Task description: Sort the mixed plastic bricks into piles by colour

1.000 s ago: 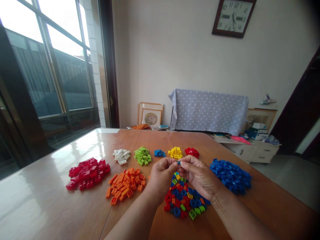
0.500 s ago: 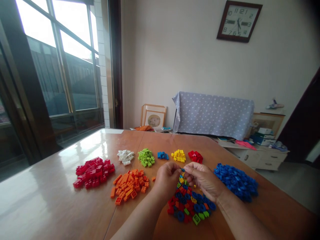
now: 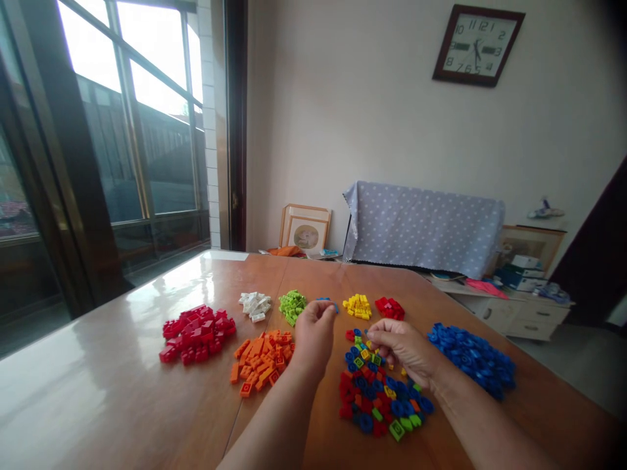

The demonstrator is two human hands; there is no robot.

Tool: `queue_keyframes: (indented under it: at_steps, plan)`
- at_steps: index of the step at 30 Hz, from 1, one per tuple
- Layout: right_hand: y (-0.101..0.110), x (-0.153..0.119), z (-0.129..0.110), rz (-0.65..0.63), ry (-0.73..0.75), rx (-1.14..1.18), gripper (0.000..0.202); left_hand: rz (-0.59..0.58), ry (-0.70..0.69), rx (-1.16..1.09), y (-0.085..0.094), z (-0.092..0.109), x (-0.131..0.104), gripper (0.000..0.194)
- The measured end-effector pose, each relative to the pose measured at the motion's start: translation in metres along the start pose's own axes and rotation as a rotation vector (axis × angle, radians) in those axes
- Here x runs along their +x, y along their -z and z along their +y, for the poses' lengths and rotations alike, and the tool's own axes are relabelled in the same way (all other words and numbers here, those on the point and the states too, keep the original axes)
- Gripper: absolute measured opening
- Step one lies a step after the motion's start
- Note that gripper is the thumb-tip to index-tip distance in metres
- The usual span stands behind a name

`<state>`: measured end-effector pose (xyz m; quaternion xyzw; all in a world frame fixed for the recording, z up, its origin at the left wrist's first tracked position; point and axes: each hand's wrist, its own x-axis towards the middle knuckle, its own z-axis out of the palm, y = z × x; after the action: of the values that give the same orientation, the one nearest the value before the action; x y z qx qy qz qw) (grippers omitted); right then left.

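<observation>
My left hand (image 3: 316,334) is closed in a pinch in front of the small blue pile (image 3: 326,301), partly covering it; what it pinches is too small to name. My right hand (image 3: 404,349) hovers over the back right of the mixed pile (image 3: 377,391) of red, blue, green, yellow and orange pieces. Its thumb and forefinger are together, and anything between them cannot be made out. Beyond the hands lie a yellow pile (image 3: 357,306) and a small red pile (image 3: 390,308). An orange pile (image 3: 264,362) is left of my left forearm.
On the brown table (image 3: 147,398) are a dark pink-red pile (image 3: 198,334), a white pile (image 3: 255,305), a lime green pile (image 3: 292,305) and a large blue pile (image 3: 471,358) at the right. Behind stand a cloth-covered object (image 3: 421,225) and a white cabinet (image 3: 529,326).
My hands have moved apart. My left hand has gone left and up toward the small blue pile, while my right hand stays near the mixed pile. The view has shifted slightly.
</observation>
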<state>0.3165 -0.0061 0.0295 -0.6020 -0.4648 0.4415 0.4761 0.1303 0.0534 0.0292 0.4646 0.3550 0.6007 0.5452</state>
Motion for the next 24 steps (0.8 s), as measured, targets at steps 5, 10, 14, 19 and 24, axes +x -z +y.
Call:
queue_keyframes:
  at_steps: [5,10,14,19,24]
  plan:
    - [-0.017,0.023,-0.026,0.047,0.036,-0.12,0.015,0.212,0.086,-0.203,0.02,0.006,0.019,0.032]
    - [-0.042,0.077,-0.027,0.125,-0.072,-0.273,0.014,0.274,0.112,-0.277,0.024,0.007,0.023,0.031]
    - [-0.06,0.119,-0.013,0.191,-0.133,-0.359,0.021,0.279,0.097,-0.307,0.027,0.008,0.024,0.032]
    - [-0.073,0.15,0.0,0.248,-0.17,-0.426,0.026,0.279,0.082,-0.306,0.028,0.008,0.024,0.037]
    - [-0.072,0.16,0.005,0.268,-0.199,-0.47,0.026,0.301,0.094,-0.314,0.026,0.009,0.024,0.036]
